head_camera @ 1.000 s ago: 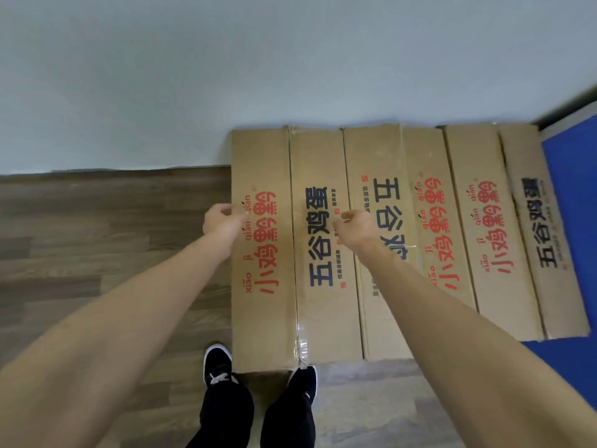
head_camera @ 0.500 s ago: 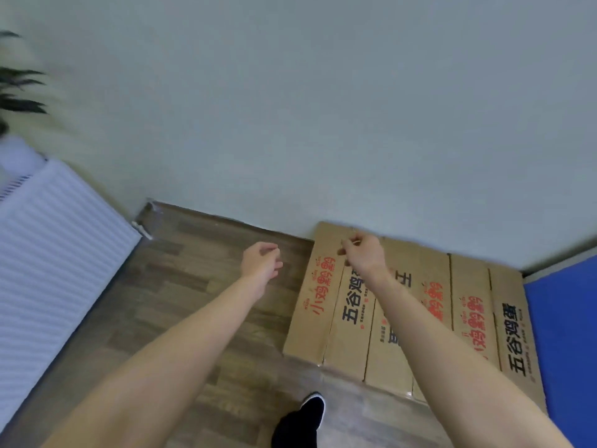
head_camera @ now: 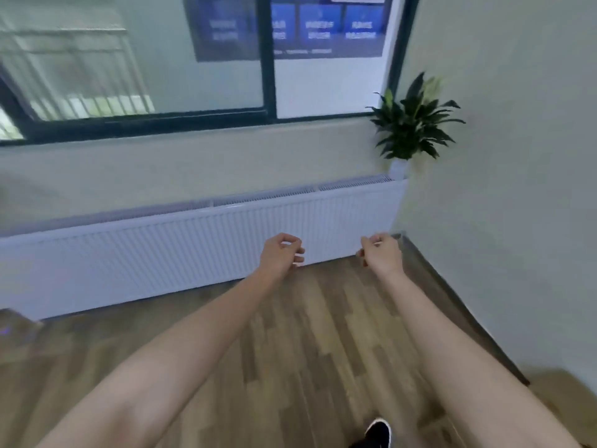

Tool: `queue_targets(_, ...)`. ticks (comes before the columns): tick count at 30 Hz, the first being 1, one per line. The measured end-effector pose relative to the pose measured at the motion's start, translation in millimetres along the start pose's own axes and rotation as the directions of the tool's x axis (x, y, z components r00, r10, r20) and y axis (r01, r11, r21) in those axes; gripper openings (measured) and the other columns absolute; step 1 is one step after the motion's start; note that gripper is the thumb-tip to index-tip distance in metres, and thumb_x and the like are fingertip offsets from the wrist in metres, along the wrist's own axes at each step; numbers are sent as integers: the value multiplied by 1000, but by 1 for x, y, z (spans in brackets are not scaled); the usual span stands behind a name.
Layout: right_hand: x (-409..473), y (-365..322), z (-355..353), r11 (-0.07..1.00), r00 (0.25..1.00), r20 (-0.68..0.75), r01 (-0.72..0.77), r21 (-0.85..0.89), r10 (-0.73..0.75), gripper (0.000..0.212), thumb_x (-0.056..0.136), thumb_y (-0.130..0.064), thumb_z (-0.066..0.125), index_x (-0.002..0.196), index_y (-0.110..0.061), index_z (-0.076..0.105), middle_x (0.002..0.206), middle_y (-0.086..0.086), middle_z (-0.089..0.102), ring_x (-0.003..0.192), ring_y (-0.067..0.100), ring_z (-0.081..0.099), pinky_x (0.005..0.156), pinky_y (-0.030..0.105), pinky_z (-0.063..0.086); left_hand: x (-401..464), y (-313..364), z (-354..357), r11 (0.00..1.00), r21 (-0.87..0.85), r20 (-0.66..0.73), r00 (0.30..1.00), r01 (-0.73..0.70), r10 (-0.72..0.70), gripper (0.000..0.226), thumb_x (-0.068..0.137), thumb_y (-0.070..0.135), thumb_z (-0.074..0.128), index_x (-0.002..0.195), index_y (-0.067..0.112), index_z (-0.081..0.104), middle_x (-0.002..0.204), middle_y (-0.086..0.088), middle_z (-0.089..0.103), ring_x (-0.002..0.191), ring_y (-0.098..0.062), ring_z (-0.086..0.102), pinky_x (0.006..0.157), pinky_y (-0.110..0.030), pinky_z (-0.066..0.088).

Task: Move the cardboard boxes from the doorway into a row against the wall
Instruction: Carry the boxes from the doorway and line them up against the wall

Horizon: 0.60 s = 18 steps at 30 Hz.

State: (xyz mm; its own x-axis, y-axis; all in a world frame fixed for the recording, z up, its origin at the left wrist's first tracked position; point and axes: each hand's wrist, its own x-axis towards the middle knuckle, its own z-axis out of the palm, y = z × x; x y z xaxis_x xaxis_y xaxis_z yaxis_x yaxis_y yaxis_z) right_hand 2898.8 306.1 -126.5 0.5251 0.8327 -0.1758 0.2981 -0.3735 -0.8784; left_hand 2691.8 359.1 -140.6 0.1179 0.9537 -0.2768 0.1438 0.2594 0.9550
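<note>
My left hand [head_camera: 282, 253] and my right hand [head_camera: 381, 255] hang in front of me over the wooden floor, side by side. Both hold nothing, and their fingers are loosely curled and apart. Only a tan corner of a cardboard box [head_camera: 563, 394] shows at the bottom right, against the right wall [head_camera: 517, 189]. The rest of the box row is out of view.
A long white radiator [head_camera: 193, 247] runs along the far wall under a black-framed window [head_camera: 268, 59]. A potted plant [head_camera: 413, 124] stands on the radiator's right end in the corner. The wooden floor [head_camera: 323, 334] stretches between me and the radiator. My black shoe [head_camera: 378, 431] is at the bottom.
The view has swung left, away from the box row to the radiator and window. Both hands have left the nearest box and now hang free.
</note>
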Motion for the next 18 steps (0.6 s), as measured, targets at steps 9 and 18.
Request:
queue_targets(9,-150,-148,291,953,840,492,295,-63,-228,38,105,-26,52,75,-6,64,68,6,71,55,19,64,53,25,40,-125,-58,-360,994,-107,-510,858,10,-64,20,99,5,60,80,12,59,76,-10,67,58,-18,64,47,-21,45)
queue_targets(18,-312,-217,590,926,559,795,378,9,-236,12,99,-26,59,96,-14,57,77,3,73,62,24,62,59,31,46,-244,-161,-623,949,-316,-818,504,7,-276,16,100,4,57,87,13,60,75,-9,66,45,-12,61,53,-27,45)
